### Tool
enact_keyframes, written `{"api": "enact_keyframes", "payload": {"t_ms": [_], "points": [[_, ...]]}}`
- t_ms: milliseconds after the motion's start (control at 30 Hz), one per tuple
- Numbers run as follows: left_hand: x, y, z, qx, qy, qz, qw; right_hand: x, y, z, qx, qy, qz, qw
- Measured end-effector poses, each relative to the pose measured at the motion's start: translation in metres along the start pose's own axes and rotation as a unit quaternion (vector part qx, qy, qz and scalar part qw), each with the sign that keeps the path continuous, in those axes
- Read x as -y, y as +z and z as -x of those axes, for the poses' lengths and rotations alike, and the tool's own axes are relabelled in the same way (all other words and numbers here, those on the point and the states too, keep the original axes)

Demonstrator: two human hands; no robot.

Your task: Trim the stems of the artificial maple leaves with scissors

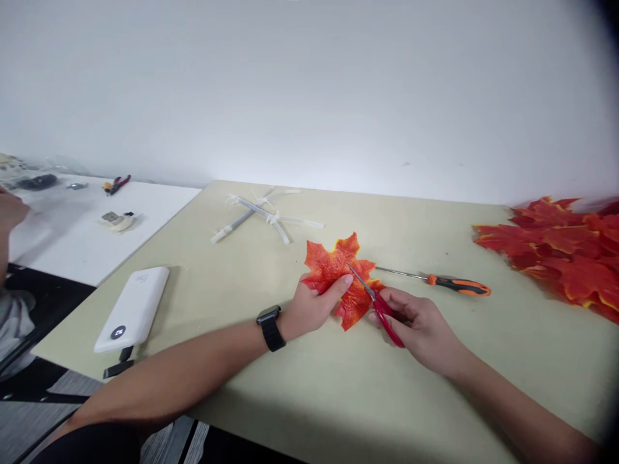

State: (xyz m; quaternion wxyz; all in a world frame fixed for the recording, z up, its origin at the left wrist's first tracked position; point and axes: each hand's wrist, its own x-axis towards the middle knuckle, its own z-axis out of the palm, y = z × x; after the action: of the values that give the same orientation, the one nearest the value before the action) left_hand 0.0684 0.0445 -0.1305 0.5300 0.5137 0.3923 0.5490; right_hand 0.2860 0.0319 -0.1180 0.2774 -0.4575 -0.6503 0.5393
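Note:
My left hand (316, 304) pinches an orange-red artificial maple leaf (333, 270) by its lower edge, and a black strap watch (271, 327) sits on that wrist. My right hand (416, 328) grips red-handled scissors (384, 312), whose thin blades reach across the leaf. The blades lie over the leaf's right side, and my fingers hide part of the handles. An orange-and-black screwdriver (457, 284) lies just beyond the scissors, its shaft pointing toward the leaf.
A heap of red-orange artificial leaves (556, 254) lies on the pale green table (242, 277) at right. Also there are white plastic rods bound with zip ties (264, 216) and a white power bank (131, 309). Another person's hand (9, 209) shows at left, beside a white table (106, 219) holding red-handled pliers (116, 185).

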Motion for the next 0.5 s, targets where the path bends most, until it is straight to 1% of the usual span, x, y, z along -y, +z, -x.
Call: {"api": "enact_keyframes", "payload": {"t_ms": [67, 300, 500], "points": [[0.0006, -0.0001, -0.0007, -0.003, 0.000, -0.003, 1.000, -0.0009, 0.0002, -0.0004, -0.002, 0.000, 0.002, 1.000], [0.0009, -0.0005, 0.0007, -0.022, 0.020, -0.073, 0.997, -0.0045, 0.0015, -0.0018, -0.033, -0.020, 0.026, 0.999], [-0.0006, 0.0002, 0.0007, -0.025, 0.014, -0.041, 0.999, -0.0063, 0.0015, -0.0020, -0.048, -0.015, 0.036, 0.998]]}}
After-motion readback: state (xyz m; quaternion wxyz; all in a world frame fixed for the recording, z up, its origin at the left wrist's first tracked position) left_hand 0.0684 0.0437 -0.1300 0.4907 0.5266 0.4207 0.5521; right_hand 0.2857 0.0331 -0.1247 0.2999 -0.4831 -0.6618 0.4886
